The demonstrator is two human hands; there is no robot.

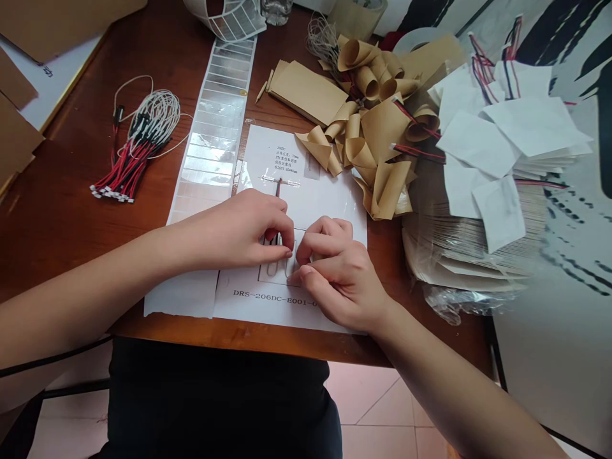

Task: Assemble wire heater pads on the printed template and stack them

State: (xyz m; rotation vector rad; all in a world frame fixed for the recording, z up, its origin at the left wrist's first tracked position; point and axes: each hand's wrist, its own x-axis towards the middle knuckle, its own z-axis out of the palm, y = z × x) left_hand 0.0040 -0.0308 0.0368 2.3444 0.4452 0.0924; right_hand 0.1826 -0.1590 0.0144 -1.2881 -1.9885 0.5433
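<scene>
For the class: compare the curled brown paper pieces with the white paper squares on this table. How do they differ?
The brown paper pieces are curled and rolled, while the white paper squares lie nearly flat. The brown pieces sit nearer the printed sheet; the white squares lie further right. Both are loose paper in heaps on the wooden table.

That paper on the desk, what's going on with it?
A person has both hands on a printed sheet lying on a wooden desk. The left hand and right hand meet over a thin dark wire on the sheet. Nearby lie a strip of silvery labels, a bundle of red-and-black wires, curled brown paper and white paper squares.
</scene>
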